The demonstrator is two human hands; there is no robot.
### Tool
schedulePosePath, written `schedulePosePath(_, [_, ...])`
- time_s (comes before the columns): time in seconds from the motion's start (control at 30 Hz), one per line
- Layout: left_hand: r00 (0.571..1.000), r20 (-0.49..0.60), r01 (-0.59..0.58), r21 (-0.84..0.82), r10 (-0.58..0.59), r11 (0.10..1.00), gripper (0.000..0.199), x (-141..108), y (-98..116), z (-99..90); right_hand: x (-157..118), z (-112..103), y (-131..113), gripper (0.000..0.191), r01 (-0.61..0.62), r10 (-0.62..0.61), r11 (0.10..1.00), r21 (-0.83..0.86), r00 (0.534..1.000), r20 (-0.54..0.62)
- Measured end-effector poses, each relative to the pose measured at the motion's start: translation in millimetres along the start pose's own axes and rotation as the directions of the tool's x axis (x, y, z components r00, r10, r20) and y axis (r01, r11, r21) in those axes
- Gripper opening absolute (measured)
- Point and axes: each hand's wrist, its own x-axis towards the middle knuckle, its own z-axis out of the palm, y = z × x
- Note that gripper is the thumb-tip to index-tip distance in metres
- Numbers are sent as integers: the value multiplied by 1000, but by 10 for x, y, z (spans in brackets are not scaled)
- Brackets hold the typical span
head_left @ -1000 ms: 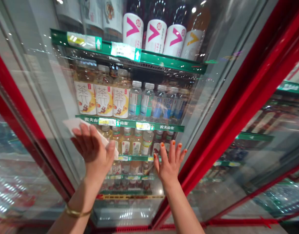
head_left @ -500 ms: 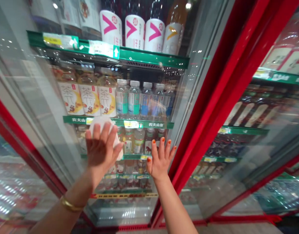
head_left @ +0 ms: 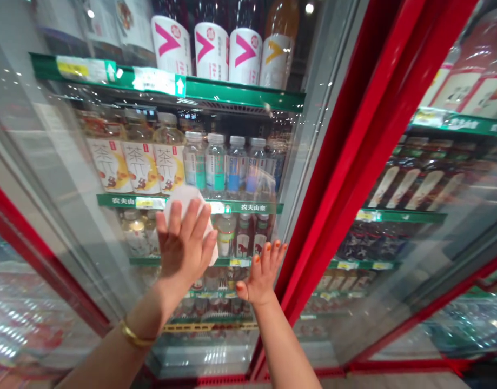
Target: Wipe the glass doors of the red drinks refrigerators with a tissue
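Note:
A white cloth or tissue (head_left: 187, 197) lies against the glass door (head_left: 61, 167) of a drinks cooler. My left hand (head_left: 185, 243), with a gold bangle on its wrist, presses it flat with fingers spread. To the right, my right hand (head_left: 262, 273), with orange nails, is held with spread fingers at the glass beside the red door frame (head_left: 337, 194); it holds nothing. Behind the glass are tea bottles (head_left: 140, 162) and small blue and green-labelled bottles (head_left: 216, 165). Part of the cloth is hidden under my left hand.
A green shelf edge (head_left: 240, 93) carries bottles with large V labels (head_left: 211, 51) above. On the right, another glass-fronted section holds dark bottles (head_left: 406, 178) and pink drinks (head_left: 471, 81). Another red frame (head_left: 45, 254) slants down at the left.
My left hand and the white cloth have moved right across the glass. My right hand has dropped slightly and tilted, its thumb farther out. The view has shifted a little.

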Motion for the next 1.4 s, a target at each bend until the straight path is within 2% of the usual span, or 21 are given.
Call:
schedulePosePath(0.07, [1000,-6,23,-17,-23,1000,82,166,196,102,-15,-12,16,77,4,-4,1000,6,1000,-8])
schedulePosePath(0.1, [999,19,-30,-37,31,999,78,161,318,166,-25,-21,27,77,4,-4,1000,5,1000,-6])
schedulePosePath(0.17, [975,86,-199,-88,207,976,69,-57,511,273,-39,-44,49,76,3,-3,1000,-3,1000,-6])
schedulePosePath(0.23, [952,123,-268,-102,279,958,63,-474,522,279,-36,-60,62,74,9,-9,1000,-9,1000,-1])
schedulePosePath(0.3, [974,117,-190,-56,195,980,68,-895,281,137,-19,-64,58,70,18,-18,1000,-25,999,33])
schedulePosePath(0.37, [998,59,-4,22,2,1000,78,-1109,-169,-102,-2,-59,38,66,21,-16,998,-58,996,92])
schedulePosePath(0.47, [959,-74,280,84,-274,956,80,-913,-854,-377,10,-44,6,65,13,-1,994,-108,994,108])
schedulePosePath(0.53, [914,-124,400,101,-387,911,77,-653,-1034,-374,5,-36,-1,66,3,8,992,-129,996,87])
schedulePosePath(0.6, [902,-114,428,118,-416,896,77,-538,-915,-230,-2,-31,4,66,-1,12,990,-138,997,77])
schedulePosePath(0.63, [915,-90,401,122,-392,908,79,-576,-775,-134,-5,-30,10,66,0,11,990,-138,997,76])
schedulePosePath(0.7, [965,-31,264,113,-262,958,76,-832,-469,29,-7,-29,23,66,5,5,991,-134,997,71])
schedulePosePath(0.77, [993,6,120,82,-120,989,76,-1198,-318,72,-7,-31,31,66,13,-4,991,-134,998,69])
schedulePosePath(0.83, [973,-5,230,80,-230,970,73,-1469,-432,-18,-10,-32,31,65,16,-6,991,-136,997,74])
schedulePosePath(0.87, [944,-21,329,85,-328,941,69,-1519,-566,-88,-12,-32,29,64,14,-3,990,-138,997,76])
schedulePosePath(0.93, [875,-54,484,92,-481,870,62,-1444,-849,-202,-20,-27,23,64,2,8,990,-142,997,73])
schedulePosePath(1.0, [853,-58,522,99,-518,847,65,-1253,-967,-191,-28,-19,19,63,-9,18,989,-147,998,63])
schedulePosePath(1.1, [906,-42,422,93,-420,902,81,-1167,-704,61,-32,-13,27,62,-6,14,989,-147,998,54])
schedulePosePath(1.17, [965,-48,261,87,-258,961,86,-1352,-449,225,-30,-15,39,62,8,0,989,-145,998,58])
schedulePosePath(1.23, [983,-45,182,82,-179,980,83,-1610,-360,260,-31,-20,48,62,16,-7,989,-146,998,63])
schedulePosePath(1.3, [956,-26,292,83,-291,953,84,-1760,-494,159,-36,-24,52,62,10,0,989,-145,998,70])
schedulePosePath(1.4, [834,-76,551,53,-547,833,84,-1573,-838,-68,-54,-20,46,63,-9,17,990,-142,998,58])
